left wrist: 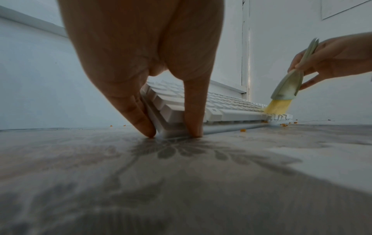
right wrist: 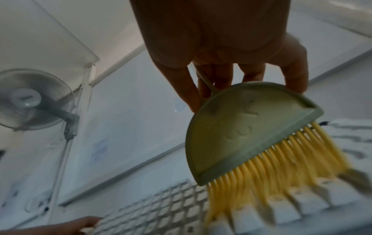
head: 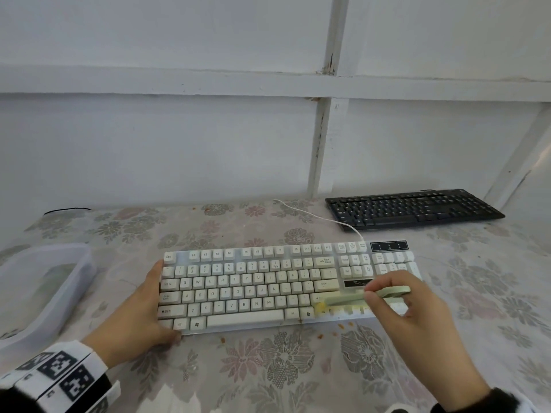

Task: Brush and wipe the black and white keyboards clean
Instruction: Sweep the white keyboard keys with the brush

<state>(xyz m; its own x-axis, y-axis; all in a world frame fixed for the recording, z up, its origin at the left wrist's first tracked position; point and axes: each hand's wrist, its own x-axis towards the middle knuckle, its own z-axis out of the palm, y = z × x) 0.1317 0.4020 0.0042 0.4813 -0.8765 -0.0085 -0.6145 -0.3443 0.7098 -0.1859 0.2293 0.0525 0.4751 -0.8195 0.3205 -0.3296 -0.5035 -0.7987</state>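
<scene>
The white keyboard [head: 268,286] lies across the middle of the flowered table. My left hand [head: 140,308] grips its left end, fingers along the side edge and thumb at the front corner [left wrist: 193,127]. My right hand [head: 408,302] pinches a pale green brush [head: 357,298] with yellow bristles [right wrist: 271,178]. Those bristles press on the bottom-right rows of keys. The black keyboard [head: 414,208] sits at the back right, untouched.
A translucent plastic tub [head: 41,290] stands at the left edge. The white keyboard's cable [head: 313,214] runs back toward the wall. Orange crumbs [head: 343,326] dot the cloth by the keyboard's front edge. A white panelled wall [head: 208,138] closes off the back.
</scene>
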